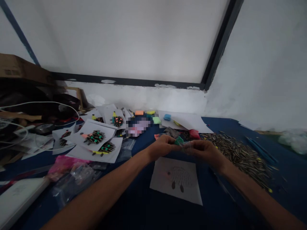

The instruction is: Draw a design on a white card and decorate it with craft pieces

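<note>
Above the middle of the table, my left hand (163, 147) pinches a small green lump of modelling clay (178, 140) in its clear wrapper. Across from it, my right hand (206, 152) has its fingers closed on the clear plastic wrapper (187, 146) beside the clay. Just below both hands lies a white paper sheet (177, 180) with a hedgehog drawing, two dark seed-like feet and a dark nose on it. To the right of my right hand spreads a heap of narrow dark seeds (240, 156), resembling sunflower seeds.
Paper sheets with seed-and-clay hedgehogs (94, 137) overlap at left. Coloured clay packets, including a blue packet (167, 117) and an orange packet (139, 112), lie near the wall. Plastic bags (74, 174) and a white box (22, 199) occupy the left front. Blue tweezers-like tools (261, 150) rest beyond the seeds.
</note>
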Available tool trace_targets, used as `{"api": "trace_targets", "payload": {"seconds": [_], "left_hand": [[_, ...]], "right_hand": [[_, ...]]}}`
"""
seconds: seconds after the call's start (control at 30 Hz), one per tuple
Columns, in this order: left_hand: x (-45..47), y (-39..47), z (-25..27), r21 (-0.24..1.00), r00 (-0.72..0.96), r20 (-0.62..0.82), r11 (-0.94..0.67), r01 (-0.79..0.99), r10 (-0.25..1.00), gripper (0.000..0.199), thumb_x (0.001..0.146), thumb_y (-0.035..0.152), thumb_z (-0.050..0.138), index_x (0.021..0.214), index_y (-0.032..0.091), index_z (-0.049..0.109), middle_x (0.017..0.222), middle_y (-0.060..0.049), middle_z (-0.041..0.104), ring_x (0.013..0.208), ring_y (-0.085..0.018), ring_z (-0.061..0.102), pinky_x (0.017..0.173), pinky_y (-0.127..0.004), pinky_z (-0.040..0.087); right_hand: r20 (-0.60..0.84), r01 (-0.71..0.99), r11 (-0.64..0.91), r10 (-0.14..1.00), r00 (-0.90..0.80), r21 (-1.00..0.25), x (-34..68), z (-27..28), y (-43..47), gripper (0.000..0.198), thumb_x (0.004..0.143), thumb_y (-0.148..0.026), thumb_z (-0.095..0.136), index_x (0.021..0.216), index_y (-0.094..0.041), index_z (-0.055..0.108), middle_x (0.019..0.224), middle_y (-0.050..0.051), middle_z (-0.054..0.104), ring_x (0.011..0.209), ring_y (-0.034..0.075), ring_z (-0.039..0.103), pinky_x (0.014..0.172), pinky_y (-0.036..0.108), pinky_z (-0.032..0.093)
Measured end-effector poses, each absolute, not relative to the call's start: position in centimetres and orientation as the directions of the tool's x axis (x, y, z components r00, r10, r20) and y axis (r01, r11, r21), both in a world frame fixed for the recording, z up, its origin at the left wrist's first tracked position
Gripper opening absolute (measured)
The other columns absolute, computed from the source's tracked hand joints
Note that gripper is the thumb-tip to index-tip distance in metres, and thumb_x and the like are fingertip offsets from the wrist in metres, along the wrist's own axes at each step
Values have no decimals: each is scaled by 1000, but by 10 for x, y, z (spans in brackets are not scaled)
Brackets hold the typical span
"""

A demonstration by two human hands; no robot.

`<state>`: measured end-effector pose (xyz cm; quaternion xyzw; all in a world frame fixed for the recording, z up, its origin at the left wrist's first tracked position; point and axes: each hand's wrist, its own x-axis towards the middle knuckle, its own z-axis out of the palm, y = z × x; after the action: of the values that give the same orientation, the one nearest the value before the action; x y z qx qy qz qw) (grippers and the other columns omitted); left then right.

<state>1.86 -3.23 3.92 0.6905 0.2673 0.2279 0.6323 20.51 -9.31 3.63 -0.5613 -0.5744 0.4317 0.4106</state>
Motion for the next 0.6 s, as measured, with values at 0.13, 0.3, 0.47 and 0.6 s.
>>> {"api": "trace_targets", "payload": {"seconds": [0.13, 0.3, 0.47, 0.6], "left_hand": [[20, -32, 37, 996, 713, -43, -23, 82, 700, 25, 64, 31, 70, 60, 12, 55, 52, 6, 36, 50, -5, 26, 49, -25, 17], [22, -35, 37, 995, 687, -66, -1, 98, 723, 32, 62, 36, 72, 58, 13, 51, 53, 6, 36, 52, -6, 27, 50, -25, 16], [22, -38, 38, 995, 694, -75, 4, 103, 717, 26, 70, 32, 65, 59, 13, 51, 51, 7, 31, 50, -6, 23, 50, -26, 14], [22, -37, 38, 993, 704, -87, 4, 119, 705, 17, 72, 26, 60, 64, 13, 54, 52, 6, 33, 50, -7, 23, 49, -26, 14]], "right_hand": [[30, 351, 42, 999, -40, -936, 201, 35, -94, 20, 61, -37, 75, 66, -19, 68, 68, 2, 67, 65, 16, 58, 62, 31, 45], [80, 403, 86, 996, -30, -911, 193, 34, -97, 21, 64, -38, 70, 68, -18, 66, 64, 0, 63, 62, 15, 55, 60, 30, 43], [143, 490, 141, 989, -35, -860, 191, 33, -99, 20, 69, -38, 65, 69, -18, 66, 64, 1, 62, 61, 15, 55, 58, 29, 43], [228, 638, 192, 973, -26, -746, 195, 35, -100, 20, 74, -36, 61, 67, -18, 66, 59, 0, 60, 56, 14, 52, 52, 26, 39]]}}
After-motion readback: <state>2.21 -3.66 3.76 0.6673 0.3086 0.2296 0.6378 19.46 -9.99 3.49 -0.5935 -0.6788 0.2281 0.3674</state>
